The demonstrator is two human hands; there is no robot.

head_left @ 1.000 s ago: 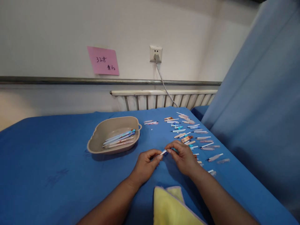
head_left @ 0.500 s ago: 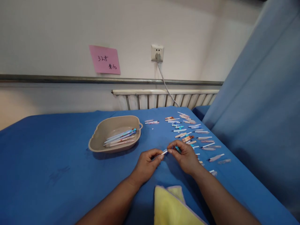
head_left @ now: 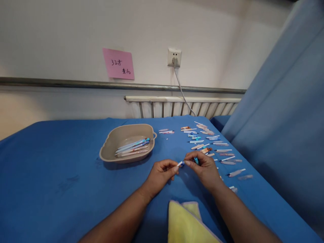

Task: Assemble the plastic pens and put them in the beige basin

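Note:
My left hand [head_left: 162, 173] is closed in a pinch on a thin white pen refill [head_left: 180, 164]; most of its length is hidden by the fingers. My right hand [head_left: 202, 168] meets it from the other side, thumb and forefinger pinched at a small blue pen part [head_left: 182, 164] by the refill's end. Whether the two pieces are joined I cannot tell. A teal pen piece [head_left: 196, 160] is tucked in my right hand behind the forefinger. Both hands are just above the blue sheet, in front of the laid-out pen parts [head_left: 196, 141].
A beige basin [head_left: 131, 132] holding several pens [head_left: 133, 147] stands to the left. Rows of barrels and refills [head_left: 226, 150] run down the right side, with a small group [head_left: 167, 132] near the basin. A folded yellow cloth [head_left: 184, 222] lies close to me. A blue curtain [head_left: 275, 87] hangs at right.
The hands have stayed together while the fingers shift a little; more of the blue part shows between them. The whole view has slid slightly, so everything appears a little farther right.

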